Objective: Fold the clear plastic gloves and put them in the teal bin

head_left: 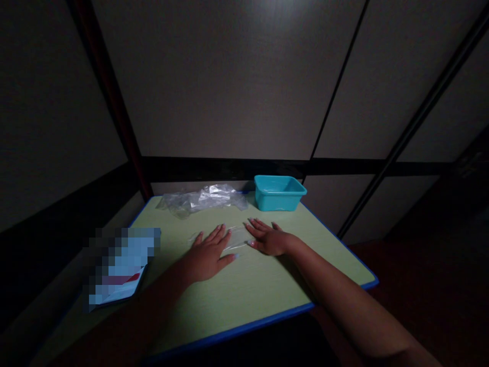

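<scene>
at the far left of your pale green worktop (252, 293), which has a blue edge, a flat bluish-white item (124, 267) lies with most of its face pixelated, so you cannot tell what it is. farther back, a crumpled sheet of clear plastic (204, 200) catches the light. your left grip (206, 256) is open, palm down with fingers spread, on the left part of the clear film (237, 237). that film lies flat near the middle of the worktop, thin, see-through and shiny, with faint creases between your hands. your right grip (268, 240) is open too, palm down, its fingertips at the film's right end. behind it, toward the back right, stands an upright turquoise tub (278, 200).
</scene>
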`<state>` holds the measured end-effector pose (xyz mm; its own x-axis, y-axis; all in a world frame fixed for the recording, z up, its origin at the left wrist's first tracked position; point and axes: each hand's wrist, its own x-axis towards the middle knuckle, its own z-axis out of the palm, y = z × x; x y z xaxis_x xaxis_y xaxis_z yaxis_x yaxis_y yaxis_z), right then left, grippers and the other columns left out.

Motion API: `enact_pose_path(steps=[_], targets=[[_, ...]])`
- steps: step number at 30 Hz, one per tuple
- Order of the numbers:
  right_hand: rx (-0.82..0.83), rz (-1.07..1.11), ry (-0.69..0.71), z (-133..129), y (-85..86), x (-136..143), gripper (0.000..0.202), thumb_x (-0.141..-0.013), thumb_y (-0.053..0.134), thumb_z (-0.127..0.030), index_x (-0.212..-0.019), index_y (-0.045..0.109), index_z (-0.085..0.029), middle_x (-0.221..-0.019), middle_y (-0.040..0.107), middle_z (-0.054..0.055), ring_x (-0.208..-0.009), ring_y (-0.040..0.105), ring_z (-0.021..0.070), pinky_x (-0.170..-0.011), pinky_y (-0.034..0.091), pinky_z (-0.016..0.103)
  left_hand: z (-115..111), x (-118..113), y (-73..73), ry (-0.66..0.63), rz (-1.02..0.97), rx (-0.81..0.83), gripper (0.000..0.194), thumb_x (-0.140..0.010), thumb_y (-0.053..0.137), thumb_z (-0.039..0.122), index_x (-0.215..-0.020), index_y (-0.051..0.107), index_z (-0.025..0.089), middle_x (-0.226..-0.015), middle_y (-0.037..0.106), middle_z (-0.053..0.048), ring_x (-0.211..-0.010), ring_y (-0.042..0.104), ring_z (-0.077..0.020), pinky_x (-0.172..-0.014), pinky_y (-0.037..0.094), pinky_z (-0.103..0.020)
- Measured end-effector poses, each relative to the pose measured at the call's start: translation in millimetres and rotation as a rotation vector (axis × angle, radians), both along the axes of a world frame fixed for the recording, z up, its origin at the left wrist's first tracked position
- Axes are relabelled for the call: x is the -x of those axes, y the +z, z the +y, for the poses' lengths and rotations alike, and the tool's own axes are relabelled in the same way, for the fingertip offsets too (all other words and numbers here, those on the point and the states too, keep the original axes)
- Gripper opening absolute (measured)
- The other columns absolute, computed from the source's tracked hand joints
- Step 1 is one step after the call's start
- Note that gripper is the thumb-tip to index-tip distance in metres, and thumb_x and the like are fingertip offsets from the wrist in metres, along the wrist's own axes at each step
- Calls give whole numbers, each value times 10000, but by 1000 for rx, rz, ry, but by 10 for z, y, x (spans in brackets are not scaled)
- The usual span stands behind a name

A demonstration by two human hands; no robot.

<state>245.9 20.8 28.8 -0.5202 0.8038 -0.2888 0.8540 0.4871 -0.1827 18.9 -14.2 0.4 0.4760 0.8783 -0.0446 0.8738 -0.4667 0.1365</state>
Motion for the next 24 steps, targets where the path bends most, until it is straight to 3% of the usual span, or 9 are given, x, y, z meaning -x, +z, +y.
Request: enact_pose_path(steps=[7,10,13,16,20,24], targets=[[-13,-23,-146,175,-27,-249,692,-873,183,-592,-1449,11,-249,-1511,-7,35,-1381,9,248,-1027,116,607,-11,7,43,-2,3,29,657,-882,255,564,-1435,161,222,-1498,70,-83,-1380,45,-242,-1054,130,-551],[-81,-11,-186,207,-58,-266,646,-893,214,-534,-1449,113,-222,-1512,70,60,-1378,82,251,-1026,188,559,-5,12,38,11,4,7,645,-883,270,559,-1433,163,239,-1499,64,-92,-1380,49,-246,-1047,125,-566],[-231,67,-239,248,-74,-254,512,-922,221,-437,-1325,414,-188,-1421,359,117,-1271,356,257,-965,324,430,-1,31,57,-1,-15,-37,594,-886,307,531,-1419,205,291,-1500,81,-87,-1379,69,-255,-1035,98,-594],[-363,155,-306,304,-86,-238,437,-930,229,-355,-1073,590,-156,-1128,608,131,-1009,554,218,-830,392,311,-8,59,111,-75,-45,-38,520,-891,331,516,-1384,273,362,-1497,142,-61,-1373,125,-250,-1032,72,-603],[-447,213,-292,367,-140,-234,277,-866,395,-295,-1016,595,-175,-1039,629,93,-919,556,185,-754,389,258,-19,77,168,-150,-53,19,479,-889,364,510,-1353,310,407,-1487,189,-51,-1366,163,-236,-1030,70,-601],[-454,246,-322,419,-204,-255,271,-843,433,-294,-1049,582,-201,-1040,625,79,-913,550,187,-733,385,259,-22,74,175,-164,-40,47,471,-887,375,510,-1346,315,418,-1488,176,-59,-1368,152,-231,-1027,106,-593]])
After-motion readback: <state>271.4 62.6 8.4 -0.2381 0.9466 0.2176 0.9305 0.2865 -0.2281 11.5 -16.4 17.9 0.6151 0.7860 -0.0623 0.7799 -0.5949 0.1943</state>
